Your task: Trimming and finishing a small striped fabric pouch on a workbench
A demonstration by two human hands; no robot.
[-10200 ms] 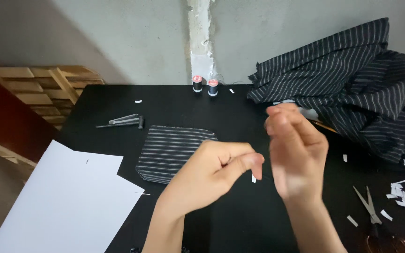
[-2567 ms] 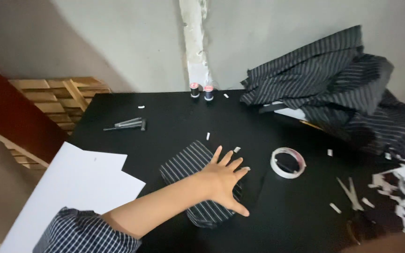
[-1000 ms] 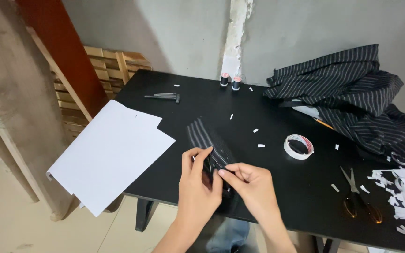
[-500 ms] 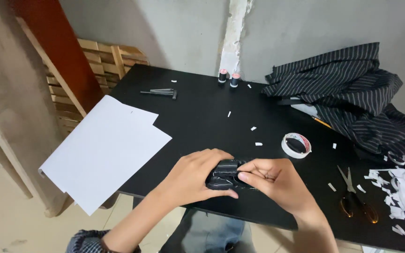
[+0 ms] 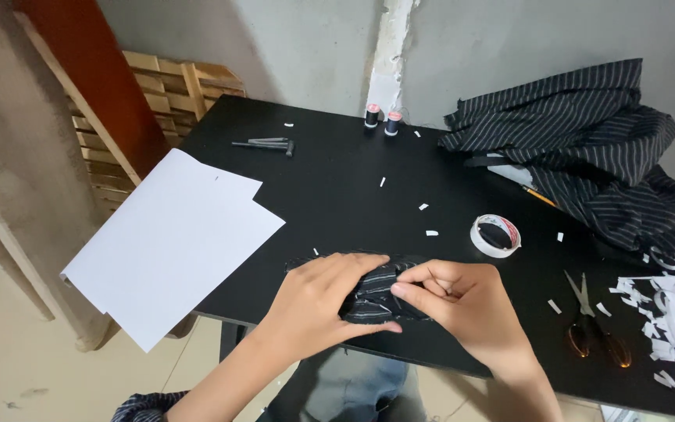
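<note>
Black table (image 5: 337,195) fills centre. Grey plaster wall (image 5: 291,39) at 12 o'clock, white patched strip (image 5: 391,47). Wooden pallet (image 5: 173,86) and red-brown board (image 5: 95,86) at 10 o'clock. Beige floor (image 5: 9,359) at 8 o'clock. Soft, even light.

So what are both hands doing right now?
Left hand: closed over the small folded dark striped fabric piece.
Right hand: pinching the same piece.

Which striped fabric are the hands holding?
The small folded striped piece at the table's near edge, between both hands; the large striped heap lies untouched at the far right.
</note>
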